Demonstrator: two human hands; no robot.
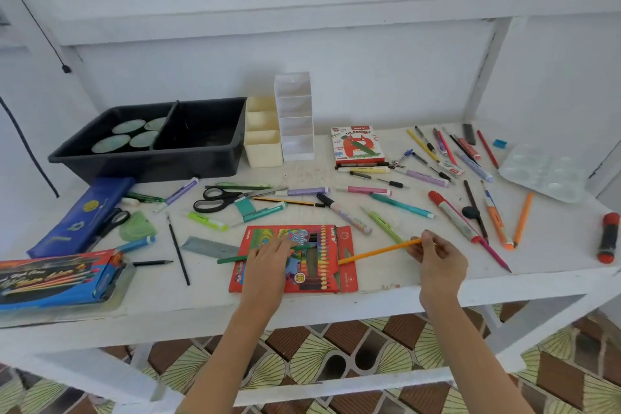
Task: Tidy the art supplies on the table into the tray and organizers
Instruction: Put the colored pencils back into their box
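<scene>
A red coloured-pencil box point(319, 265) lies open at the front of the white table point(369, 286). My left hand point(268, 257) rests on the box and holds a green pencil point(235, 258) that sticks out to the left. My right hand point(437, 254) pinches the end of an orange pencil point(376, 251), whose tip points at the box's open flap. A black two-part tray point(215, 161) stands at the back left, with a cream organizer point(263, 151) and a white tiered organizer point(295, 144) beside it.
Pens, markers, highlighters and black scissors point(221, 199) lie scattered across the table. A blue pencil case point(80, 222) and a blue pencil pack point(57, 279) lie at the left. An oil pastels box point(356, 144) and a clear palette point(544, 171) sit at the back right.
</scene>
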